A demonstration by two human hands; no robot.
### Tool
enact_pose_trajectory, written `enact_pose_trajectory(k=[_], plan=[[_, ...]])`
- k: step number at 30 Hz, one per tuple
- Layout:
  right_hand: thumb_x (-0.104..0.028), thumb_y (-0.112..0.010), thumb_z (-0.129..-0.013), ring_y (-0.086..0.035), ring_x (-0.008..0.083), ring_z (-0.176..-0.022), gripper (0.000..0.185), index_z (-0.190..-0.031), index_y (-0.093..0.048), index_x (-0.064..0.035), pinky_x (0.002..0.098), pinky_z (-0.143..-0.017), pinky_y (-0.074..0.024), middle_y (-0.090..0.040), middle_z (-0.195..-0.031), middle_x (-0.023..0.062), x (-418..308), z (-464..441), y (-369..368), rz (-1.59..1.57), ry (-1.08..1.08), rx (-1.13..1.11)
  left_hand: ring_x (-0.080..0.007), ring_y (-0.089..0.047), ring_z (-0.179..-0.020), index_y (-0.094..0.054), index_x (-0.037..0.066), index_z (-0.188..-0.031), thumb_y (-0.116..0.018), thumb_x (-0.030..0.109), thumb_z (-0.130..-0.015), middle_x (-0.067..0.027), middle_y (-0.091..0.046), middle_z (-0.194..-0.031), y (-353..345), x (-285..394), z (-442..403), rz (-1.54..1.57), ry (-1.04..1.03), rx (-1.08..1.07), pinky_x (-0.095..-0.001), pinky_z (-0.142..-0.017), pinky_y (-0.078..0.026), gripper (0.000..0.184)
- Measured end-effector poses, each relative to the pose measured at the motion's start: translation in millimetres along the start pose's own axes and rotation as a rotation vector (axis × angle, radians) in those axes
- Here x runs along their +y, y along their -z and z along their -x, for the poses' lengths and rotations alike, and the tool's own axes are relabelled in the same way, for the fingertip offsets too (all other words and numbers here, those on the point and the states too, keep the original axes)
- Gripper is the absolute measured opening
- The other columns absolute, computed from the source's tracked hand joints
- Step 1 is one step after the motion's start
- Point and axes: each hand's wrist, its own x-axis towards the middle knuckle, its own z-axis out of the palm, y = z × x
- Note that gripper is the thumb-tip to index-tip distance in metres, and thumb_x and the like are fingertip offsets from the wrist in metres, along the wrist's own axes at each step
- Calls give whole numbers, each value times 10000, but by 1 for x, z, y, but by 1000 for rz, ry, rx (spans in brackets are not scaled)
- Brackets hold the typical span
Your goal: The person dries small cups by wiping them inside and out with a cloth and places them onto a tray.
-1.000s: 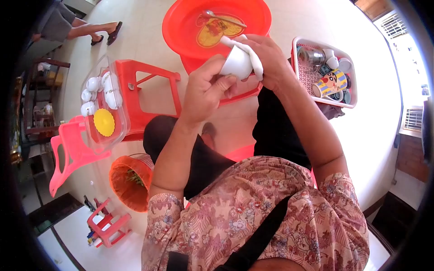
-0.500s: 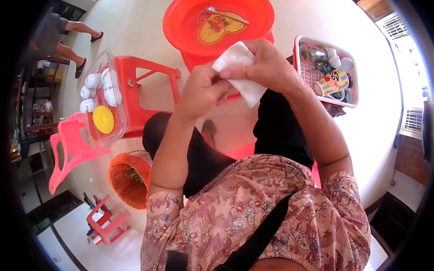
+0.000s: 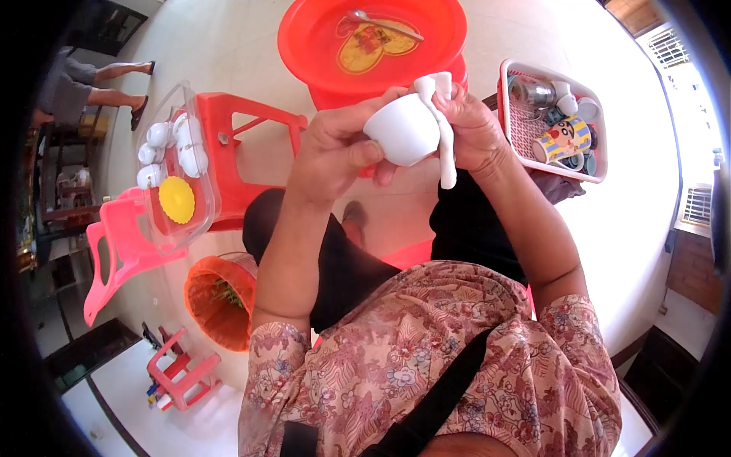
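Observation:
Between my hands is a small white cup (image 3: 403, 131), tilted on its side with its base toward me. My left hand (image 3: 335, 152) grips it from the left, thumb along its wall. A white cloth (image 3: 445, 145) hangs over the cup's rim on the right. My right hand (image 3: 474, 129) pinches that cloth against the rim, its fingers partly hidden behind it. Just beyond the hands stands a red basin (image 3: 304, 65) with a metal spoon (image 3: 388, 27) lying in it.
A clear plastic tray (image 3: 207, 206) with several white cups and a yellow scalloped lid (image 3: 177, 200) rests by a red stool (image 3: 228, 107) on the left. Right is a basket (image 3: 505, 114) of cups and a glass. An orange-lined bin (image 3: 202, 305) stands lower left. Another person's legs (image 3: 114, 95) show far left.
The white cup has turned into view; before, the cloth hid it. The cloth has shifted to the cup's right rim with my right hand. The other person's legs have moved slightly.

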Motion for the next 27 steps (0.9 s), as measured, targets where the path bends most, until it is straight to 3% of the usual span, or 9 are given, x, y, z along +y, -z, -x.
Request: enact_pose_trajectory(k=[8, 11, 15, 18, 23, 27], plan=[[-193, -742, -724, -662, 212, -771, 449, -1063, -576, 49, 322, -772, -547, -644, -930, 140, -28, -6, -19, 308, -170, 31, -82, -542, -617, -575, -65, -1111, -640, 109, -832, -82, -615, -825, 7, 4, -1, -101, 116, -3, -201, -504, -408, 335], [-243, -752, -718, -656, 190, -747, 444, -1026, -603, 40, 295, -686, -536, -657, -888, 135, -23, -7, -19, 552, -135, 132, -67, -520, -577, -606, -56, -992, -613, 57, -829, -45, -591, -727, 5, 2, -2, -181, 171, 65, -199, -479, -382, 198], [-256, -755, -706, -648, 149, -716, 380, -957, -646, 8, 266, -642, -511, -669, -821, 99, -12, -12, -10, 1027, -51, 145, -82, -522, -557, -612, -40, -971, -644, 31, -806, -47, -607, -746, 12, -4, -2, -373, 351, 162, -211, -477, -424, 182], [-239, -736, -715, -643, 135, -716, 326, -930, -658, -6, 259, -636, -498, -670, -808, 87, -8, -13, -7, 1091, 54, 103, -64, -518, -549, -622, -30, -953, -650, 23, -797, -30, -609, -735, 10, -5, -5, -463, 370, 186, -198, -469, -418, 167], [-221, -728, -741, -641, 146, -722, 334, -961, -643, 16, 257, -653, -500, -668, -835, 85, -22, -5, -12, 813, -60, 144, -57, -520, -539, -625, -33, -930, -673, 52, -788, -21, -603, -749, 4, 2, -4, -419, 385, 221, -183, -462, -414, 172], [-152, -705, -773, -650, 148, -766, 287, -1008, -628, -6, 273, -694, -521, -669, -889, 74, -23, -1, 6, 463, -90, 107, -73, -529, -537, -625, -48, -908, -687, 83, -785, -39, -588, -775, 4, 7, -4, -359, 280, 149, -183, -462, -419, 189]])
